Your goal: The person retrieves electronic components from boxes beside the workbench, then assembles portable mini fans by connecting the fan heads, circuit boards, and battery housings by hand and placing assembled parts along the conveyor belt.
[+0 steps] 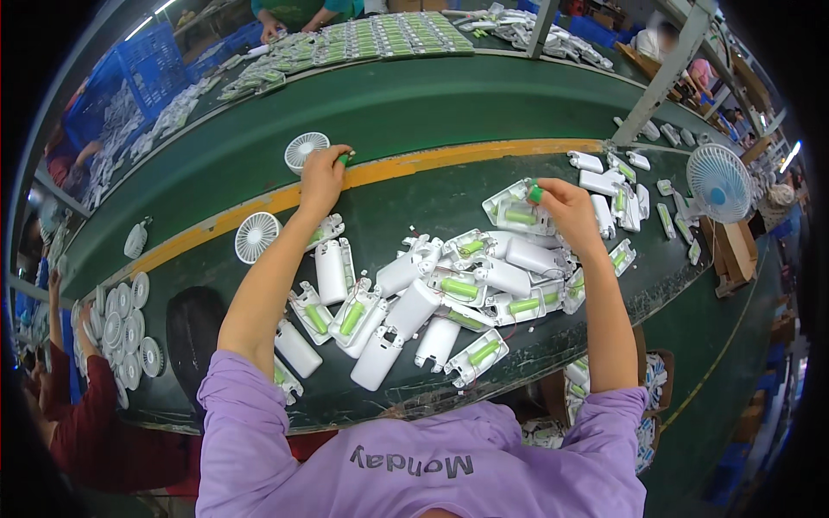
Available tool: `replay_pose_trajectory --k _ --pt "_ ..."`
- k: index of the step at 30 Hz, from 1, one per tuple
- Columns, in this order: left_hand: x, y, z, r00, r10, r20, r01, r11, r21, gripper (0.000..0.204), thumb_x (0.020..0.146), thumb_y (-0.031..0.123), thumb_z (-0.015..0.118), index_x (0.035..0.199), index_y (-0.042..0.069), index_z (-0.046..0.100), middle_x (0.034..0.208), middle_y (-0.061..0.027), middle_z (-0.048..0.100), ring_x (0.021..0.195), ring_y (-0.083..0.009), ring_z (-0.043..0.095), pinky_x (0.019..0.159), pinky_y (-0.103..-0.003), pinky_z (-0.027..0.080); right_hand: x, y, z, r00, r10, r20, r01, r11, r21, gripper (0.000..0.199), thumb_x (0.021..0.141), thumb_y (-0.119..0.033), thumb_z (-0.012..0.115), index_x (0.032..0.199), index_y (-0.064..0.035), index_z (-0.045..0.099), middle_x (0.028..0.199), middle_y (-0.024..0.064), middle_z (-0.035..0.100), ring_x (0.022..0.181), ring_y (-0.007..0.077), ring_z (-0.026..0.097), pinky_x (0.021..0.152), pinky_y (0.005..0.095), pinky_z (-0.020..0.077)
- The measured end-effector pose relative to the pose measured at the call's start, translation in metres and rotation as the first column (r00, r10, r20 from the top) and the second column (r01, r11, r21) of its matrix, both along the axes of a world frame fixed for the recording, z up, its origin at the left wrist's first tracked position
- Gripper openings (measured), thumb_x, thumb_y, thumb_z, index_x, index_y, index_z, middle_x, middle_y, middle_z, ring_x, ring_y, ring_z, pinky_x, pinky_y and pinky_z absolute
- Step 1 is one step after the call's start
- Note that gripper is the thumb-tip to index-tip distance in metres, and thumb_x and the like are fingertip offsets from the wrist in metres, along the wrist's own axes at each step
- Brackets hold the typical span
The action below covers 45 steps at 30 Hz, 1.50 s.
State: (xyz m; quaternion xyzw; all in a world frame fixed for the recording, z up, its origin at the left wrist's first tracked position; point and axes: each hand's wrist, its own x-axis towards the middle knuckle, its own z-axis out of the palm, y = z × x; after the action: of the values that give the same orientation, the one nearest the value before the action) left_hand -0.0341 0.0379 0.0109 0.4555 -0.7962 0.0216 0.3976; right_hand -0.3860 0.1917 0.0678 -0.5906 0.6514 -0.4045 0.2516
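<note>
My left hand (321, 180) reaches to the yellow stripe at the belt's edge and pinches a small green cylindrical cell (344, 159), right beside a round white fan grille (306, 149). My right hand (566, 210) holds another green cell (535, 194) at its fingertips, over an open white housing half (515, 210) with a green cell inside. Between my arms lies a heap of white handle housings (432, 298), several open with green cells showing.
A dark green conveyor belt (414, 104) runs behind the work surface. A second fan grille (257, 236) lies left of my arm. Stacked grilles (125, 332) and a person in a red sleeve (82, 406) are at left. A small white desk fan (719, 183) stands right. Trays of cells (380, 39) lie beyond.
</note>
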Motion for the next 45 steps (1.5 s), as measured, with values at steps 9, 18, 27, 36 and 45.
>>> replay_pose_trajectory --k 9,18,27,36,45 --pt "-0.022 0.023 0.067 0.787 -0.115 -0.606 0.374 0.870 0.321 0.019 0.082 0.002 0.049 0.099 0.000 0.058 0.086 -0.0028 0.061 0.078 -0.0084 0.057 0.067 -0.021 0.045 0.027 -0.002 0.034 0.792 0.230 0.566 -0.210 0.972 -0.101 0.020 0.081 -0.014 0.059 0.094 0.0003 0.062 0.082 0.0047 0.062 0.073 0.0089 0.056 0.069 0.0241 0.0441" --pt "-0.047 0.086 0.086 0.573 -0.273 -0.773 0.682 0.682 0.264 0.016 0.081 0.000 0.050 0.097 0.001 0.056 0.081 -0.0024 0.059 0.074 -0.0082 0.057 0.066 -0.021 0.044 0.055 -0.001 0.040 0.780 0.189 0.596 -0.156 0.982 -0.106 0.026 0.084 -0.013 0.055 0.105 0.0026 0.057 0.075 0.0040 0.060 0.070 0.0107 0.056 0.068 0.0226 0.0449" --pt "-0.061 0.136 0.105 0.629 -0.352 -0.693 0.736 0.557 0.385 0.012 0.081 0.003 0.056 0.093 0.000 0.053 0.085 -0.0006 0.056 0.077 -0.0060 0.054 0.067 -0.021 0.044 0.094 0.038 0.053 0.749 0.410 0.521 -0.363 0.911 -0.194 0.025 0.081 -0.008 0.058 0.103 0.0031 0.058 0.080 0.0061 0.062 0.075 0.0120 0.058 0.071 0.0247 0.0461" --pt "-0.060 0.145 0.102 0.595 -0.281 -0.753 0.761 0.500 0.414 0.012 0.082 0.003 0.054 0.093 0.000 0.053 0.085 -0.0022 0.057 0.074 -0.0075 0.056 0.064 -0.022 0.046 0.105 0.045 0.045 0.704 0.458 0.543 -0.386 0.888 -0.250 0.021 0.083 -0.006 0.054 0.102 0.0032 0.055 0.084 0.0078 0.063 0.076 0.0113 0.058 0.071 0.0235 0.0460" --pt "-0.060 0.150 0.103 0.591 -0.252 -0.767 0.764 0.480 0.431 0.013 0.082 0.003 0.054 0.093 -0.002 0.053 0.082 -0.0039 0.058 0.072 -0.0084 0.057 0.063 -0.022 0.047 0.105 0.049 0.048 0.750 0.398 0.528 -0.347 0.917 -0.197 0.020 0.083 -0.007 0.055 0.101 0.0034 0.053 0.087 0.0096 0.063 0.081 0.0110 0.058 0.071 0.0222 0.0442"
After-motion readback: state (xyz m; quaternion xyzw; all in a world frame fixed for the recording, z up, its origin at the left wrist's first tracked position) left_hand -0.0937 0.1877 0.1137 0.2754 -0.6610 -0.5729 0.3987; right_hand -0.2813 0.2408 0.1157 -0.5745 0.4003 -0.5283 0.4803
